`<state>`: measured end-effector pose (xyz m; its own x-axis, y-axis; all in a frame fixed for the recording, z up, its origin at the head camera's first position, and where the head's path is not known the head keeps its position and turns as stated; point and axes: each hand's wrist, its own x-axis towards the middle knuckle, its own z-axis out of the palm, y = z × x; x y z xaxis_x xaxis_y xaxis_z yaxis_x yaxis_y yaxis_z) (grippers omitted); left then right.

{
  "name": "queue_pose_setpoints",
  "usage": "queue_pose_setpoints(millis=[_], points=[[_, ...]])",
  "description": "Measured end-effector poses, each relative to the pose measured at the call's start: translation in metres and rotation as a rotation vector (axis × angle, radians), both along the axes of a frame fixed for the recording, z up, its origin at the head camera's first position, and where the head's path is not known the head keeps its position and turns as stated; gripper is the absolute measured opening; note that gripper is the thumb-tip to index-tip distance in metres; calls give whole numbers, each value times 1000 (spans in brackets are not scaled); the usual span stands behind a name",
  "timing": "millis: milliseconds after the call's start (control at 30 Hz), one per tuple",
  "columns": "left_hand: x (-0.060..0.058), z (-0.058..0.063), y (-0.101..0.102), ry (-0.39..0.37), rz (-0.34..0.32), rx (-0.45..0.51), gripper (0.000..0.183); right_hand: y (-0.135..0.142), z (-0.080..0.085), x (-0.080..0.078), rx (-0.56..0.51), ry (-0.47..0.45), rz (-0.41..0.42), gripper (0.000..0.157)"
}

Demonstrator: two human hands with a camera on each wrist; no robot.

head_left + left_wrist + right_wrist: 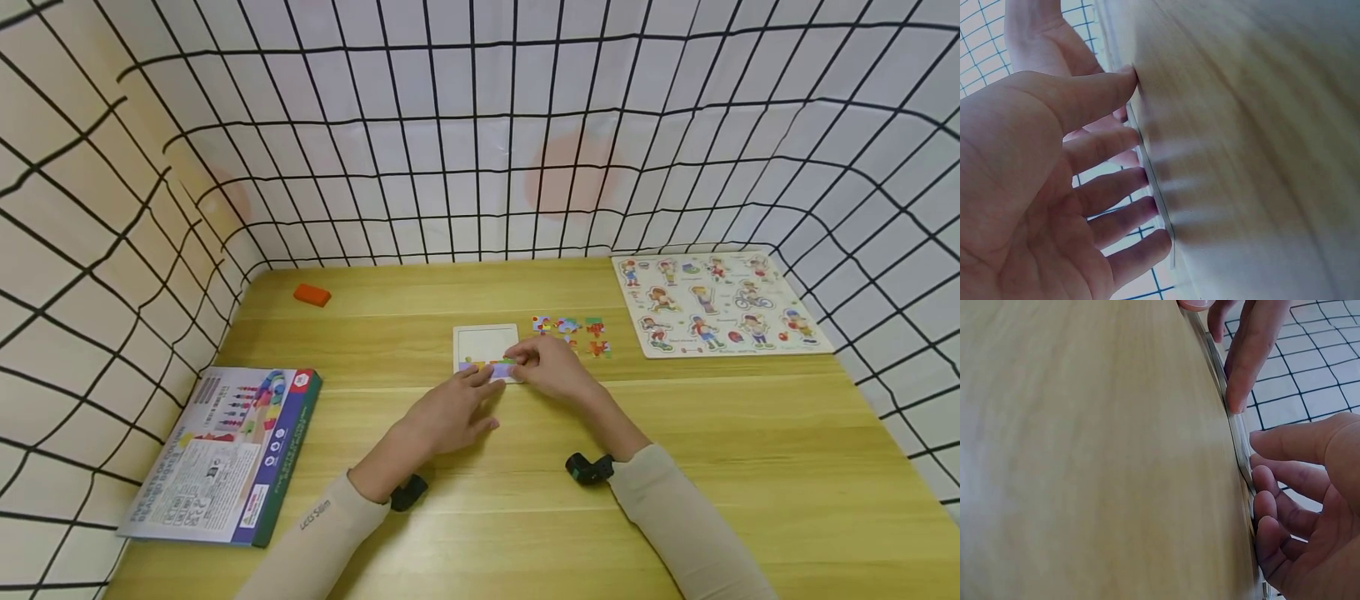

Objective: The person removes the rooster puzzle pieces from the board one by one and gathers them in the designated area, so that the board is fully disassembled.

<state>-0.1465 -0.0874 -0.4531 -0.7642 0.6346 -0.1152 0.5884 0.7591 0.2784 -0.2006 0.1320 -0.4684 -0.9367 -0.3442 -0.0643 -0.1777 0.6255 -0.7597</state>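
Note:
A small white puzzle tray [486,340] lies mid-table, with a row of purple and green jigsaw pieces [480,365] along its near side. My left hand [450,412] reaches in with fairly straight, spread fingers. Its fingertips rest on the near edge and the pieces there, as the left wrist view also shows along the tray's thin edge [1152,164]. From the right comes my right hand [553,365], its thumb and index finger pinching a puzzle piece at the row's right end. Its other fingers [1266,528] are curled, and the pinched piece is mostly hidden.
Several loose jigsaw pieces [595,327] lie right of the tray, close behind my right hand. A board of figure cutouts [723,304] lies at the back right. An orange block [312,295] sits back left, a boxed bead game [217,458] front left. Black wire mesh [472,125] encloses the table.

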Motion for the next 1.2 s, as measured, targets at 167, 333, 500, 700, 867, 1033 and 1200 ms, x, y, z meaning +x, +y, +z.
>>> queue_pose_setpoints(millis=[167, 333, 500, 700, 867, 1033, 1200], points=[[0, 0, 0, 4, -6, -2, 61, 0, -1, 0, -11, 7, 7, 26], [0, 0, 0, 6, -8, -10, 61, 0, -1, 0, -20, 1, 6, 25], [0, 0, 0, -3, 0, -11, 61, 0, -1, 1, -29, -6, 0, 24], [0, 0, 0, -6, 1, -8, 62, 1, -2, 1, -40, -9, -7, 23], [1, 0, 0, -9, 2, -7, 61, 2, -1, 1, -51, -11, -24, 22], [1, 1, 0, -5, -3, -10, 61, 3, -2, 0, -56, -3, -29, 22], [1, 2, 0, 8, -14, -20, 61, 6, 1, 1, -85, -12, -21, 22]])
